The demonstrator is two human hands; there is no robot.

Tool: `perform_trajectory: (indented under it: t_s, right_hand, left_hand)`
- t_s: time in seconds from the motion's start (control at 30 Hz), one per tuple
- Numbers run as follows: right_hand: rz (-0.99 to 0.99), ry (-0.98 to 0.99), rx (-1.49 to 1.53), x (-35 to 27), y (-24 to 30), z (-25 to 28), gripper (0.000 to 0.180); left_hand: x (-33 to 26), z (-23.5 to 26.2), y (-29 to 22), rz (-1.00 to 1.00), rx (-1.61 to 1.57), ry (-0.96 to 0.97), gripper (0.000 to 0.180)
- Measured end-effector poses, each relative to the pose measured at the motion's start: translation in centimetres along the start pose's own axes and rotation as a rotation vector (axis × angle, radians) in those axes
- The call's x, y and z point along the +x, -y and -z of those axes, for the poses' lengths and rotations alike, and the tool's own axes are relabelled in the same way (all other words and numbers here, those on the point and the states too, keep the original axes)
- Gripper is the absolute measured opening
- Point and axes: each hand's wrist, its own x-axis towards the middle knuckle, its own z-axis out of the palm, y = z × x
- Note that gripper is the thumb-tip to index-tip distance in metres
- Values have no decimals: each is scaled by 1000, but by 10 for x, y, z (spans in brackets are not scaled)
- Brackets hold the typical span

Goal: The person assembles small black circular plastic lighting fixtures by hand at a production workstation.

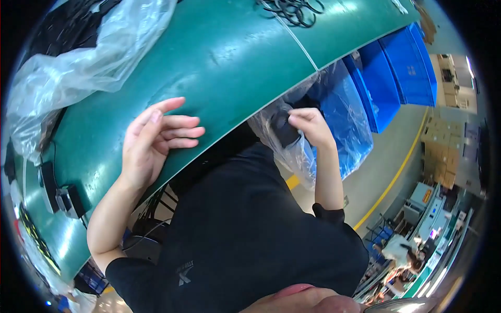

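My left hand [151,138] is over the green tabletop [224,68], palm turned inward. Its fingers are stretched out and apart, and nothing is in them. Off the table's edge, my right hand [313,126] is at a clear plastic liner bag [344,122] in a blue bin. Thumb and fingers are pressed together there. Right by the fingertips is a dark, rounded piece [284,129], partly behind the clear film. Whether the fingers grip it, the film or something else is hard to make out. More black material [313,104] shows inside the bag.
Several black rings [297,11] lie at the table's far side. A large clear plastic bag [88,68] with black contents covers the far left. Black power adapters [68,201] with cables sit at the left. Blue bins [386,78] stand along the right edge.
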Motion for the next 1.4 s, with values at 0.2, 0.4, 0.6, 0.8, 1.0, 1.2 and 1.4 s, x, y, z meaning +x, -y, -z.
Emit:
perform_trajectory:
  t_s: [0.2,0.4,0.6,0.8,1.0,1.2,1.4]
  right_hand:
    - [-300,-880,193,-47,-181,138,28]
    - [-695,-1335,17,-117,-326,210,33]
    - [-659,-1345,230,-105,-283,190,25]
    - [14,-1173,294,-30,-129,132,24]
    - [431,-834,131,-8,60,34,25]
    - [914,-171,-280,13,189,-71,16]
    - [1053,205,-665,122,268,-200,18]
  left_hand:
    - [1,-6,2,-14,59,-75,45]
    - [2,-5,6,-42,70,-76,45]
    - [6,-2,8,-50,94,-60,43]
    - [2,-3,2,-42,120,-47,39]
    - [5,-7,2,49,51,51,34]
    - [-1,-7,12,-13,21,165,30]
    - [-2,-4,7,-40,89,195,30]
